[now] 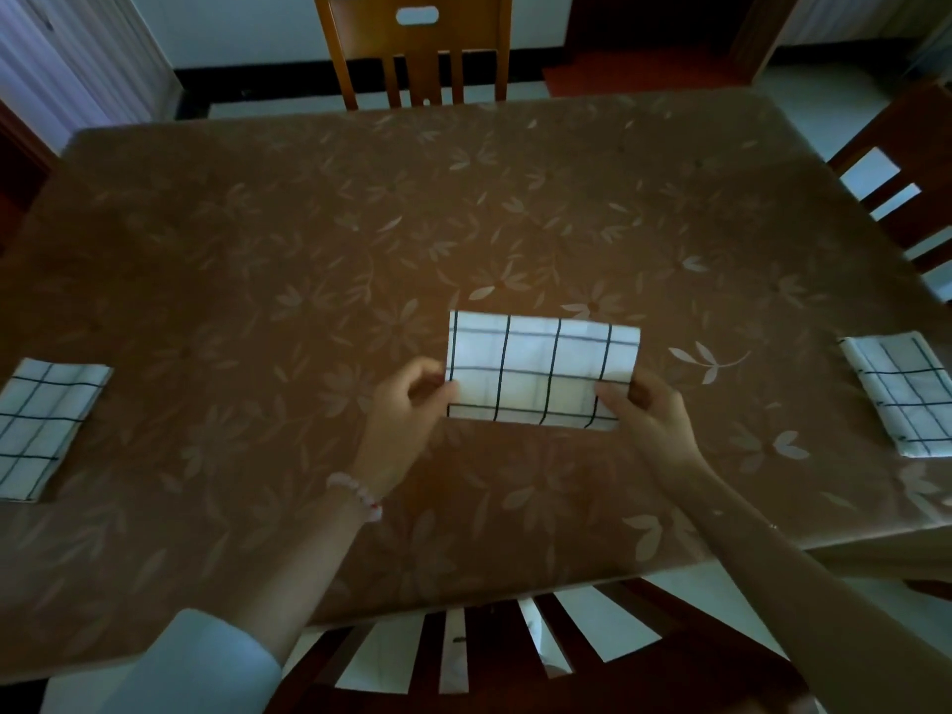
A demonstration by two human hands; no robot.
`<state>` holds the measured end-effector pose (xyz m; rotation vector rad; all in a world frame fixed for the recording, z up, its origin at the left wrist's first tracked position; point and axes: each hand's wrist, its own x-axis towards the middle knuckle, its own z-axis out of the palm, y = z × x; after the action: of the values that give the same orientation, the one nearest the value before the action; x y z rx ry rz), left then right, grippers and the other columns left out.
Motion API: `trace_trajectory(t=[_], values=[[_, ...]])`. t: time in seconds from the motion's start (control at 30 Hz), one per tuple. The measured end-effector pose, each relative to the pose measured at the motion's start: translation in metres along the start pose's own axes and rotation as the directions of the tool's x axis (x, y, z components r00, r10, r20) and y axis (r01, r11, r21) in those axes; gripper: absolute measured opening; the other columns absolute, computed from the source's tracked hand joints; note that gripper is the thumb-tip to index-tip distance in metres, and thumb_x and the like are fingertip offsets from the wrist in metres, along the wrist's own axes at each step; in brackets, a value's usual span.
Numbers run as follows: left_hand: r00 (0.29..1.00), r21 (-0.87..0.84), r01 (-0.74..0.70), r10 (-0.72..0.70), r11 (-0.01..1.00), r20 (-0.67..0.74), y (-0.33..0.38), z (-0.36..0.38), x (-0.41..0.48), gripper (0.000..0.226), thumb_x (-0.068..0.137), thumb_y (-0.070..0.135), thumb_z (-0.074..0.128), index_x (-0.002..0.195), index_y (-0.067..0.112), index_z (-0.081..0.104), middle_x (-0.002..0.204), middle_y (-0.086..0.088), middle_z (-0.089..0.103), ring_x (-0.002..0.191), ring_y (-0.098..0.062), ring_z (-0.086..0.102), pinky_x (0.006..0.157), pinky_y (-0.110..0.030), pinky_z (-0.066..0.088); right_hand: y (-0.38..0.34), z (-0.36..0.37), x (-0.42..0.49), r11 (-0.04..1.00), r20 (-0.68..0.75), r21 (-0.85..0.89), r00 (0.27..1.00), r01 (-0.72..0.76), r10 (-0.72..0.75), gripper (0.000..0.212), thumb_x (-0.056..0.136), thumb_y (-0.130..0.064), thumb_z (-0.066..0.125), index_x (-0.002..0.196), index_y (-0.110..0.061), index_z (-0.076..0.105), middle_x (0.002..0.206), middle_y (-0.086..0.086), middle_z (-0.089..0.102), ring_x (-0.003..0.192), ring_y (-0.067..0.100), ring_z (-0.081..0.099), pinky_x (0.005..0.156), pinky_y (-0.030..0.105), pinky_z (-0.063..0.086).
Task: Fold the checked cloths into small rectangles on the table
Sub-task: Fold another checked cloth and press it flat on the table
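Brown leaf-patterned tabletop [360, 224] wide and bare beyond centre. Middle checked cloth [541, 371], folded rectangle, lies flat. Left hand [407, 404] pinches its left edge, right hand [646, 412] pinches near right corner. Folded cloth at left edge [44, 425], cut off by frame; another at right edge [906, 391]. Wooden chairs [412, 43] around, dim.

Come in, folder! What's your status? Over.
Left hand, right hand: both pinching ends of middle white, black-checked cloth. Left folded checked cloth, right folded checked cloth lie aside. Nothing blocking.
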<state>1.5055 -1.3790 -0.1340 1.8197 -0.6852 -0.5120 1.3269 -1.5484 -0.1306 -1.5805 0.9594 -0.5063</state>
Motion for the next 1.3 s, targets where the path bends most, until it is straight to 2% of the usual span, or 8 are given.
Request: trace_trajectory(t=[0.13, 0.3, 0.4, 0.5, 0.7, 0.83, 1.17, 1.3], values=[[0.998, -0.120, 0.046, -0.049, 0.992, -0.028, 0.023, -0.001, 0.013, 0.017, 0.088, 0.014, 0.062, 0.083, 0.029, 0.057, 0.082, 0.008, 0.063, 0.074, 0.001, 0.058, 0.065, -0.010, 0.046, -0.025, 0.000, 0.014, 0.997, -0.011, 0.061, 0.999, 0.039, -0.038, 0.009, 0.090, -0.007, 0.058, 0.096, -0.012, 0.061, 0.079, -0.008, 0.064, 0.060, -0.010, 0.061, 0.052, 0.007, 0.045], [0.953, -0.139, 0.301, -0.294, 0.943, 0.072, 0.008, 0.000, 0.019, 0.013, 0.090, 0.026, 0.060, 0.102, 0.021, 0.059, 0.099, 0.003, 0.064, 0.089, -0.010, 0.059, 0.071, -0.021, 0.045, -0.010, 0.010, 0.029, 0.995, 0.018, 0.020, 0.995, -0.102, 0.102, 0.011, 0.090, -0.018, 0.061, 0.097, -0.012, 0.065, 0.087, 0.005, 0.069, 0.082, 0.017, 0.066, 0.071, 0.032, 0.055], [0.843, -0.144, 0.516, -0.471, 0.844, 0.260, -0.012, 0.000, 0.011, 0.026, 0.090, 0.033, 0.059, 0.111, 0.018, 0.059, 0.112, 0.005, 0.058, 0.100, -0.008, 0.052, 0.086, -0.033, 0.044, 0.009, 0.019, 0.032, 0.985, 0.006, 0.031, 0.985, -0.171, 0.171, 0.016, 0.092, -0.017, 0.058, 0.104, -0.008, 0.064, 0.087, 0.002, 0.068, 0.079, 0.015, 0.066, 0.061, 0.020, 0.053], [0.756, -0.139, 0.622, -0.545, 0.771, 0.364, -0.026, 0.002, 0.000, 0.021, 0.089, 0.028, 0.062, 0.106, 0.018, 0.059, 0.112, 0.002, 0.059, 0.105, -0.015, 0.055, 0.090, -0.036, 0.048, 0.024, 0.027, 0.034, 0.978, -0.018, 0.019, 0.978, -0.206, 0.206, 0.014, 0.091, -0.019, 0.058, 0.101, -0.013, 0.064, 0.097, 0.010, 0.069, 0.091, 0.025, 0.066, 0.080, 0.035, 0.056], [0.835, 0.066, 0.494, -0.494, 0.867, 0.244, -0.032, 0.010, -0.009, 0.004, 0.089, 0.016, 0.060, 0.086, 0.014, 0.059, 0.083, -0.001, 0.058, 0.075, -0.010, 0.053, 0.063, -0.019, 0.038, 0.042, 0.027, 0.037, 0.914, 0.149, 0.138, 0.920, -0.382, 0.362, 0.018, 0.086, -0.021, 0.066, 0.103, -0.016, 0.067, 0.105, 0.007, 0.071, 0.097, 0.026, 0.067, 0.091, 0.046, 0.052], [0.857, 0.029, 0.487, -0.484, 0.873, 0.178, -0.037, 0.010, -0.006, 0.006, 0.088, 0.015, 0.062, 0.086, 0.011, 0.059, 0.085, -0.006, 0.057, 0.076, -0.015, 0.050, 0.066, -0.024, 0.038, 0.043, 0.020, 0.034, 0.893, 0.317, 0.029, 0.851, -0.450, 0.419, 0.029, 0.083, -0.001, 0.066, 0.110, -0.010, 0.060, 0.105, 0.007, 0.068, 0.088, 0.019, 0.068, 0.071, 0.032, 0.059], [0.864, -0.115, 0.491, -0.466, 0.863, 0.192, -0.044, 0.007, -0.002, 0.014, 0.093, 0.017, 0.054, 0.104, 0.013, 0.061, 0.103, 0.002, 0.057, 0.089, -0.006, 0.054, 0.057, -0.016, 0.049, 0.043, 0.009, 0.028, 0.941, 0.195, 0.023, 0.925, -0.336, 0.326, 0.008, 0.090, -0.007, 0.059, 0.088, -0.010, 0.066, 0.093, 0.009, 0.069, 0.080, 0.019, 0.069, 0.063, 0.026, 0.058], [0.831, -0.236, 0.554, -0.514, 0.798, 0.212, -0.047, 0.006, -0.001, 0.022, 0.090, 0.017, 0.058, 0.111, 0.020, 0.061, 0.120, -0.003, 0.057, 0.110, -0.021, 0.054, 0.083, -0.043, 0.052, 0.037, 0.007, 0.028, 0.969, 0.136, -0.006, 0.959, -0.249, 0.247, 0.008, 0.088, -0.003, 0.061, 0.091, -0.004, 0.068, 0.085, 0.005, 0.068, 0.063, 0.003, 0.068, 0.057, 0.015, 0.054]])
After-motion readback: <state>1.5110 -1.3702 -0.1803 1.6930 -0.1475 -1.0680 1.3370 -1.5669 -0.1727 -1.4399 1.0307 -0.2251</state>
